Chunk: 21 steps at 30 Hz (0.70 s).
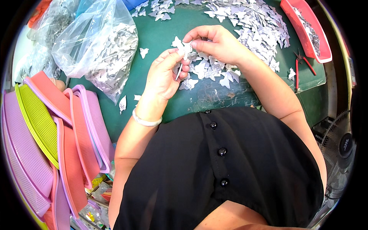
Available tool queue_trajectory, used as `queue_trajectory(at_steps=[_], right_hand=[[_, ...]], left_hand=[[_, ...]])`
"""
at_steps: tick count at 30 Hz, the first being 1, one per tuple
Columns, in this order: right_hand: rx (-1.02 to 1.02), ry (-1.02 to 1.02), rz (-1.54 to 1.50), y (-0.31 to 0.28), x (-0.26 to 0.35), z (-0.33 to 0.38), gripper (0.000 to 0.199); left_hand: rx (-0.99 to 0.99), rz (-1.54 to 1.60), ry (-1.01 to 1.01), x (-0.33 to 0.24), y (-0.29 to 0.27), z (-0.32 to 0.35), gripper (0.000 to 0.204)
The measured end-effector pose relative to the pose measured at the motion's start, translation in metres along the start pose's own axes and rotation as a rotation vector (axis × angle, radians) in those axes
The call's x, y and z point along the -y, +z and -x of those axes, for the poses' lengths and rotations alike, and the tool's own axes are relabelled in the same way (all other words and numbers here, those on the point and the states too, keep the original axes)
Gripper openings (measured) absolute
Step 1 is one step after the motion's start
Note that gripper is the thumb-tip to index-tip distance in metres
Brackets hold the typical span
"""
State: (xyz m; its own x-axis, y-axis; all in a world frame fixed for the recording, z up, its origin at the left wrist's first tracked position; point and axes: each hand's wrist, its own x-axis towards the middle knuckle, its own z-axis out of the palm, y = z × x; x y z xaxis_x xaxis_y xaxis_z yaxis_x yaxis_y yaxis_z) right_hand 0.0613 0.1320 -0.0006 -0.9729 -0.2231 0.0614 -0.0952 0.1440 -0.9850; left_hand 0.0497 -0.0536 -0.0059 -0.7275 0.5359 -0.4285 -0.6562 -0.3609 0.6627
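Observation:
My left hand (167,69) is closed, its thumb and fingers pinching a silver-white butterfly-shaped piece (185,48). A thin pale edge of something shows between its lower fingers; I cannot tell whether it is part of the same piece. From the right, my right hand (212,41) grips that piece's upper edge between thumb and forefinger. Just below both hands lies a small heap of similar butterfly pieces (209,69), some with openwork wings. Beyond my right hand spreads a much larger pile of flat silver butterfly pieces (255,25).
On the green table (161,32) a clear plastic bag (111,50) of silver pieces stands at left. Stacked pink, purple and lime baskets (73,130) crowd the left side. Red-handled pliers (299,69) and a pink basket (324,48) are at right. A black fan (337,153) stands lower right.

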Motion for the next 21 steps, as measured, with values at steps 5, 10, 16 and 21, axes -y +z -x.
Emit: queue_trajectory(at_steps=[5,10,16,21], right_hand=[[-0.015,0.13,-0.033,-0.004,-0.001,-0.001,0.017],[-0.034,0.159,0.023,-0.006,0.004,-0.001,0.017],[-0.007,-0.022,0.377,-0.009,-0.012,-0.005,0.018],[0.155,-0.049,0.82,0.0,-0.001,-0.003,0.023]], left_hand=[[-0.034,-0.124,0.048,0.003,0.0,0.002,0.011],[-0.026,-0.148,0.075,0.006,-0.005,0.004,0.01],[0.058,0.02,0.089,-0.003,-0.014,0.009,0.013],[0.121,0.162,0.092,-0.017,-0.034,0.011,0.023]])
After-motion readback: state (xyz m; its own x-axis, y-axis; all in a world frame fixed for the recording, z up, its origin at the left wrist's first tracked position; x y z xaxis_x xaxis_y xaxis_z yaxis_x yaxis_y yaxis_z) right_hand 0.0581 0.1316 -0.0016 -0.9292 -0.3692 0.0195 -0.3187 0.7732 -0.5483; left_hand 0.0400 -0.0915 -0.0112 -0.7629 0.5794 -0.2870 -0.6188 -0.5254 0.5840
